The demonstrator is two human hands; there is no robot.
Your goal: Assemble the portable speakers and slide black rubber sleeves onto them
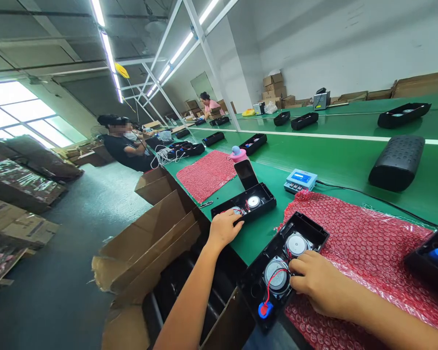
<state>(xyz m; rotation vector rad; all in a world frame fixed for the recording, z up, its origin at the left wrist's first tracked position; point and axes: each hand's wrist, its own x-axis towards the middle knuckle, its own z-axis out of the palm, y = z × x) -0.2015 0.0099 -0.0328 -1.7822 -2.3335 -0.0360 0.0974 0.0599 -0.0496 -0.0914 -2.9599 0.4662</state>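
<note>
Nearest the camera, the right hand (316,279) is at the near shell (314,231), which lies open at the edge of the tabletop (261,238), beside and partly over red bubble wrap (354,223). I have its fingers bunched together at the wires beside the lower speaker (276,275); I cannot tell whether they pinch the wires or only press there. My left hand (224,229) has its fingers bent over the wall of the far shell (264,204), covering part of one speaker; how firmly they grip I cannot tell. As I judge it, the mounting is done in both shells: each has two speakers seated, with wires run to them. The wiring looks less finished in the near one, where a red wire (268,288) loops over to a blue-and-red part (265,309) at the lower end. Neither shell has a cover on, so closing them remains undone.
</note>
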